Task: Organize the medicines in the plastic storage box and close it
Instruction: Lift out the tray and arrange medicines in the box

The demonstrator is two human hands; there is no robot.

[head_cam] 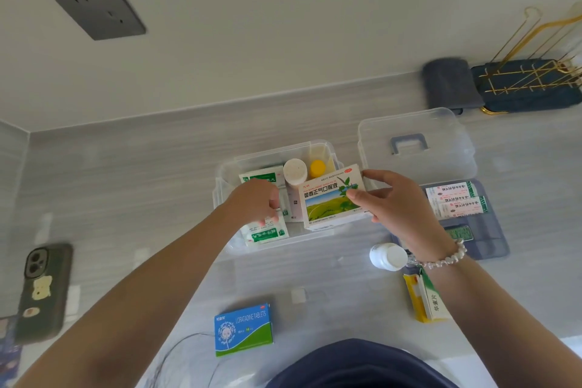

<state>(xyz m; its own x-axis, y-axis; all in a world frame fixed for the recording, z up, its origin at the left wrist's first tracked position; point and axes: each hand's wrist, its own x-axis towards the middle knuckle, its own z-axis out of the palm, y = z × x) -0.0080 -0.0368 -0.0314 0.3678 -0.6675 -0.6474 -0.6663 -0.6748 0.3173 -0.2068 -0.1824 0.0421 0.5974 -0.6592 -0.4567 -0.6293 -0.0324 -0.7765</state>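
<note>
Far left on counter: phone in dark case, lying flat, well apart from everything else. Low centre: blue/green loratadine box, still outside the storage box, w/ thin dark cable looping just beside it.

Centre: clear plastic storage box, open, partly filled. Inside: green-and-white sachets along left side, capped white bottle and yellow-capped bottle upright toward the back. Left hand reaching in over the sachets, fingers curled down onto them; can't tell if actually pinching one or just pressing.

Right hand holding big green-landscape carton, thumb on its front, fingers round the right edge, carton tilted over the box's right half, seemingly not seated yet.

Right of that: clear lid w/ grey handle, set apart. Blue-grey tray holding plaster-type strips. Small white bottle on its side near the wrist; yellow/green packet below it. Far right back: folded grey cloth, gold wire rack.

Risks, by judgement:
- carton too tall or skewed → lid and tray won't sit down.
- carton edge knocking upright bottles over.
- wrist/bracelet nudging the lying bottle → rolls off.
- sachets bunching under left hand, eating space for the remaining items.
</note>
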